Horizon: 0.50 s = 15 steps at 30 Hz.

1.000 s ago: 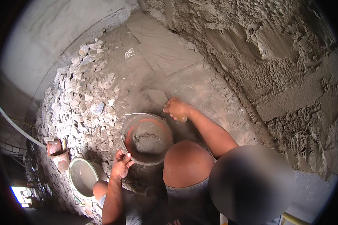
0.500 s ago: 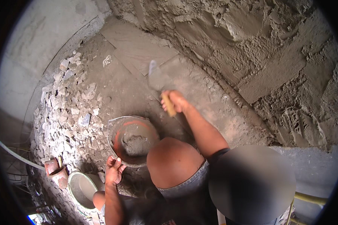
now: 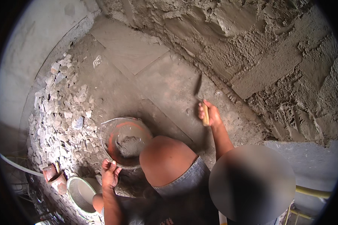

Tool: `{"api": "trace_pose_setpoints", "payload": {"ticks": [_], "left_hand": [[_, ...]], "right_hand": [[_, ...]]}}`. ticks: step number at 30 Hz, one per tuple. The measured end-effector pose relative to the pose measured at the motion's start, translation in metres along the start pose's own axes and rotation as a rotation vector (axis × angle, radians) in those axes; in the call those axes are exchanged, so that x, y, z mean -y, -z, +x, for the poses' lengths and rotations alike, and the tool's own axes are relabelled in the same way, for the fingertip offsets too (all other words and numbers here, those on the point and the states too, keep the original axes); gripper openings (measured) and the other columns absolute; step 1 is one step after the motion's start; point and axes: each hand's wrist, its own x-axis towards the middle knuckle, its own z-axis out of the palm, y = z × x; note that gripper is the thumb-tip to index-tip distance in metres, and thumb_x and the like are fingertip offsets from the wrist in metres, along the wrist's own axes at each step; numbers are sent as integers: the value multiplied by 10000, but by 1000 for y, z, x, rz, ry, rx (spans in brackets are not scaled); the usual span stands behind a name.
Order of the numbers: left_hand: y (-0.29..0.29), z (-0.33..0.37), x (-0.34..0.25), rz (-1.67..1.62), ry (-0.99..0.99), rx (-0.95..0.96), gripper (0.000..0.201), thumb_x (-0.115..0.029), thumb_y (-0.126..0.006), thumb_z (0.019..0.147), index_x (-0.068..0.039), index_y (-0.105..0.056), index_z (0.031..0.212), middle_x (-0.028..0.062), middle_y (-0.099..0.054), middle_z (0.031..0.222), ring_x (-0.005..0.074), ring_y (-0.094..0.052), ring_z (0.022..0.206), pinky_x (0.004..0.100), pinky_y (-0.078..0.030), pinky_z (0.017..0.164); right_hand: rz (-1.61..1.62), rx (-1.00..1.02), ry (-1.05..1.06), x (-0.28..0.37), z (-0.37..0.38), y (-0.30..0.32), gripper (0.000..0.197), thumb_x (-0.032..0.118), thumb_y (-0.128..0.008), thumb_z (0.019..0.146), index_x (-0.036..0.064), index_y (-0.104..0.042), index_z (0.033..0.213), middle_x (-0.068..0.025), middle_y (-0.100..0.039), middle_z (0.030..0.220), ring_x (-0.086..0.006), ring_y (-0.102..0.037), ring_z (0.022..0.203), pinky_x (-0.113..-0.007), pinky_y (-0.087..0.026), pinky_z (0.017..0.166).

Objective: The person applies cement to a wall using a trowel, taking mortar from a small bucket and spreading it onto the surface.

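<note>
My right hand is closed round the wooden handle of a trowel. Its dark blade points away from me over the grey floor slab, near the foot of the mortar-covered wall, and appears almost edge-on. No mortar can be made out on the blade. At the near left rim of a bucket, my left hand grips the edge between thumb and fingers. The bucket has an orange-streaked inside and a wire handle, and a lump of grey mortar lies in its bottom. My bare knee partly covers its right side.
Rough wet mortar coats the wall at the right. Broken stone rubble lies along the left. A pale-rimmed bucket and small reddish containers stand at lower left. A yellow pipe runs at lower right, beside a blurred round patch.
My right hand has carried the trowel to the right, toward the wall's foot, and its blade has turned nearly edge-on. My left hand stays at the bucket rim. The view has shifted slightly.
</note>
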Motion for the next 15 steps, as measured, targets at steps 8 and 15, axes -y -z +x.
{"api": "trace_pose_setpoints", "payload": {"ticks": [8, 15], "left_hand": [[4, -2, 1, 30, -8, -31, 222, -140, -673, 1021, -186, -476, 929, -80, -519, 810, 51, -542, 671, 294, -589, 666], [0, 0, -1, 23, -21, 18, 209, -119, -667, 1022, -180, -494, 922, -77, -521, 791, 47, -566, 682, 282, -591, 636]], "right_hand": [[-1594, -125, 469, 2, -104, 17, 285, 281, -590, 1024, 21, -678, 1102, -189, -741, 946, -337, -731, 814, -456, -592, 737], [-1994, -527, 160, 72, -73, 51, 449, 483, -567, 998, 81, -721, 1128, -267, -701, 1163, -448, -664, 1129, -515, -534, 970]]}}
